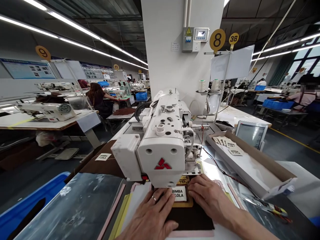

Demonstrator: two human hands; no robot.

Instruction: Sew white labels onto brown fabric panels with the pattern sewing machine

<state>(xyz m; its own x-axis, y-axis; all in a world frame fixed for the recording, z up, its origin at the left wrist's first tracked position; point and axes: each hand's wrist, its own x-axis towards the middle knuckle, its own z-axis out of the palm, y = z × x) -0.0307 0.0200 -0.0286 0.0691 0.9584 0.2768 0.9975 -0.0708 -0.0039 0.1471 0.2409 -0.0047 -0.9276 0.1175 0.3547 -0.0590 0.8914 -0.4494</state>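
My left hand (pixel 152 216) lies flat on a dark brown fabric piece (pixel 192 220), fingers stretched out, a ring on one finger. My right hand (pixel 208 196) rests beside it, fingers flat on the same fabric. Between the fingertips sits a white label reading BIMBA Y LOLA (pixel 179 193) inside a tan frame. All of this is under the head of a white sewing machine (pixel 162 143) with a red logo.
A cardboard tray (pixel 252 165) at the right holds several more labels (pixel 230 144). Behind it stands a small screen (pixel 251 133). Brown fabric with another label (pixel 103 156) lies at the left, a blue bin (pixel 37 200) below it. Other people work at far tables.
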